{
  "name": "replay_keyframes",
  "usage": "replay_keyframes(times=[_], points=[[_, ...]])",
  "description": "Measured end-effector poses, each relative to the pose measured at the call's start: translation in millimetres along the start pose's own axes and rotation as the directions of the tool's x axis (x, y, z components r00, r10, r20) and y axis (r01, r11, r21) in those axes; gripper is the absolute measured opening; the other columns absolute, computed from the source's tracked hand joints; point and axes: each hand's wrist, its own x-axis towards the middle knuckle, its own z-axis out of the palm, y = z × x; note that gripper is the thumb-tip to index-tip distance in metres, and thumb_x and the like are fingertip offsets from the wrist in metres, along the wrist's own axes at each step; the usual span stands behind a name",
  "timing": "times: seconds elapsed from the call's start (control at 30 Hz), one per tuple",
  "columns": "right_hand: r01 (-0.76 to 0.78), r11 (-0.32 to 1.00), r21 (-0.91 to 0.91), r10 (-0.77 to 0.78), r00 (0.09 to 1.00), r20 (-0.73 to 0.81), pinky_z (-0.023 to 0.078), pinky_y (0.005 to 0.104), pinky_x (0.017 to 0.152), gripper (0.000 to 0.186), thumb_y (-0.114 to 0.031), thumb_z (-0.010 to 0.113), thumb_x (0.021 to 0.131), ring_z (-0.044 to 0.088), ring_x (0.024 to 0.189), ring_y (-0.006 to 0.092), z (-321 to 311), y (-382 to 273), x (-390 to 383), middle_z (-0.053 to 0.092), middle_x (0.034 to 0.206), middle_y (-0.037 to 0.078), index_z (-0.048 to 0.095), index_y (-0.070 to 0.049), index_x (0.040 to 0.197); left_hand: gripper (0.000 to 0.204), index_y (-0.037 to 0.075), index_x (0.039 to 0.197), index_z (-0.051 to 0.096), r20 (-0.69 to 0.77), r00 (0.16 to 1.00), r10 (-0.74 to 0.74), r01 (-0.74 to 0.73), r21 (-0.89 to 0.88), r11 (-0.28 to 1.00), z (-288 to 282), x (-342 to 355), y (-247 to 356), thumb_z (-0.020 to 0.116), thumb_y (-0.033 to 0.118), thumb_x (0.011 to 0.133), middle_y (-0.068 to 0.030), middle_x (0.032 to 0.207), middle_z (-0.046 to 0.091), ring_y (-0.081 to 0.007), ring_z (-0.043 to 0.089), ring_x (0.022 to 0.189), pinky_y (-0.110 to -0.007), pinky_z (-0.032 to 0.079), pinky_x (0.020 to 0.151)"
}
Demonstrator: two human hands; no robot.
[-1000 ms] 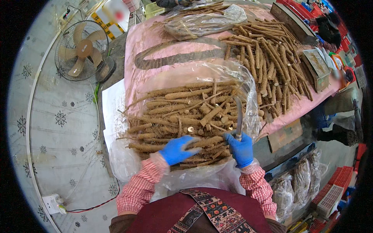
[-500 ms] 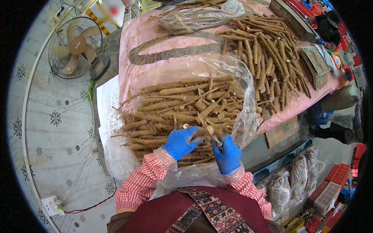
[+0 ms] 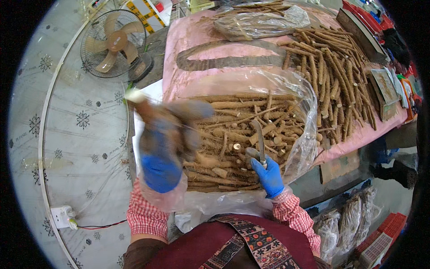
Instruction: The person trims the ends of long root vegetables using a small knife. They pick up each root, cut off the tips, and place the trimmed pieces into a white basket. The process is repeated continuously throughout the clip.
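Note:
My left hand, in a soiled blue glove and smeared by motion, is raised at the left of the bagged roots, with a short brown root piece, pale at its cut end, in its grip. My right hand, also gloved in blue, is closed on the handle of a curved knife, its blade pointing up over the roots. Long, hairy brown roots and shorter pieces with a few pale cut ends lie beneath on a clear plastic bag.
Cut root lengths pile at right on a pink-covered table, beside a metal plate. A bundled bag lies at back. A fan and wall socket are at left; wrapped bundles and red crates lie lower right.
My left hand has swung up and left from among the roots with the root piece. The knife, earlier brought across to the left hand, now points upright, slightly apart, in my right hand.

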Motion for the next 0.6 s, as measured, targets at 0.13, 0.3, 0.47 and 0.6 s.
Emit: replay_keyframes(times=[0.13,0.3,0.47,0.6], points=[[-0.092,0.995,0.025,0.090,0.992,0.088,0.041,0.0217,0.059,0.036,-0.027,0.061,0.093,0.051,0.069,0.0046,6.9,12.9,4.2,0.060,0.077,-0.002,0.061,-0.001,0.118,0.052,-0.001,0.115,0.057,-0.054,0.974,0.220,-0.223,-0.393,0.892,-21.3,29.1,7.6,0.034,0.043,0.102,0.0038,0.055,0.028,-0.0074,0.026,0.038,-0.023,0.028,0.033],[-0.209,0.969,-0.134,0.246,0.873,0.422,0.047,0.0262,0.070,0.039,-0.028,0.065,0.090,0.057,0.079,0.0100,-4.6,-4.7,-5.2,0.065,0.090,0.002,0.062,-0.001,0.118,0.050,0.003,0.109,0.060,-0.461,0.887,0.005,-0.237,-0.446,0.863,-68.7,26.0,-36.3,0.040,0.048,0.099,0.0060,0.057,0.028,-0.0055,0.022,0.040,-0.022,0.021,0.036],[-0.273,0.883,-0.383,0.400,0.865,0.304,0.048,0.0275,0.066,0.041,-0.021,0.073,0.082,0.058,0.073,0.0115,-38.7,12.9,-20.1,0.065,0.084,0.002,0.063,-0.002,0.117,0.039,0.004,0.105,0.058,-0.676,0.710,-0.196,-0.163,-0.429,0.889,-85.5,17.4,-61.7,0.052,0.042,0.096,0.0061,0.063,0.033,-0.0060,0.028,0.048,-0.022,0.024,0.042],[-0.342,0.937,-0.068,0.349,0.915,0.204,0.040,0.0230,0.052,0.037,-0.018,0.073,0.081,0.051,0.059,0.0058,-48.4,-1.9,-27.5,0.060,0.070,-0.002,0.065,-0.002,0.114,0.025,0.004,0.111,0.055,-0.335,0.911,-0.240,0.044,-0.500,0.865,-71.2,-17.4,-97.1,0.053,0.024,0.095,0.0004,0.072,0.050,-0.0112,0.050,0.065,-0.026,0.046,0.061]])
